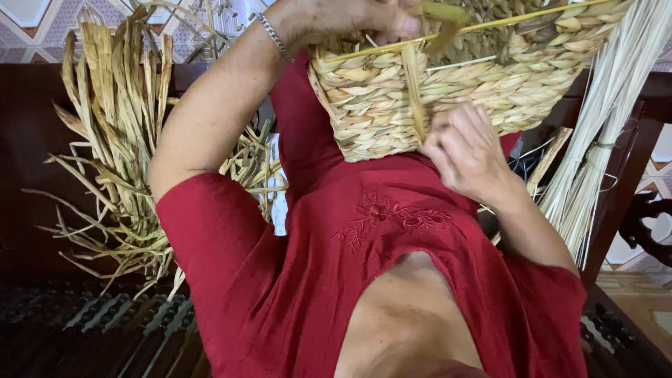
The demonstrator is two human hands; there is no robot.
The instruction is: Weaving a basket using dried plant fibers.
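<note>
Dark wooden bench behind; both hands pinch strands at woven basket's edge.

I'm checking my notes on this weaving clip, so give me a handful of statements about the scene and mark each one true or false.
1. The left hand grips the top edge of the woven basket. True.
2. The right hand rests in the lap, touching nothing. False: it pinches a flat strand that runs down the basket's side.
3. A bracelet sits on the left wrist. True.
4. The garment is blue. False: it is red, with embroidered flowers on the front.
5. The bundle of dried brown leaves lies on the person's left. True.
6. The pale straw stalks are inside the basket. False: they hang beside it, on the right.
</note>
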